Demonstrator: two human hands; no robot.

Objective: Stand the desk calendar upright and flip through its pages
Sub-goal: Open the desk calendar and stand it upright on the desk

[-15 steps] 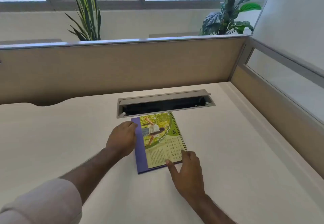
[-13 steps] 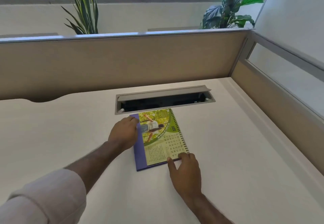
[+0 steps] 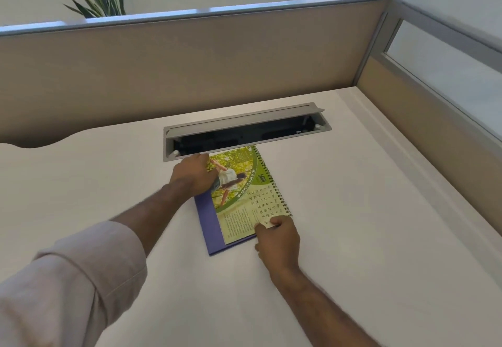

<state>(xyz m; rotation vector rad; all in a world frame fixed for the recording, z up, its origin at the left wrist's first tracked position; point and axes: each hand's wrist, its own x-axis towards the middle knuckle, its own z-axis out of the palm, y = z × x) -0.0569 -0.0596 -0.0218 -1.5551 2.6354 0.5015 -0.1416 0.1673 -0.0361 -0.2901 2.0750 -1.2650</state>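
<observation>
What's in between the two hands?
The calendar lies flat on the desk between them in the head view. The left hand rests on its far left edge; the right hand pinches its near right corner.

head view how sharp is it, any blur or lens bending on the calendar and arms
Head view: the spiral-bound green and purple desk calendar is fairly sharp, its date numbers readable; the pale rolled sleeve of the left arm is smeared by motion blur; the grey partition rail bows, a wide-angle distortion; lighting is soft and even, no glare on the page.
</observation>
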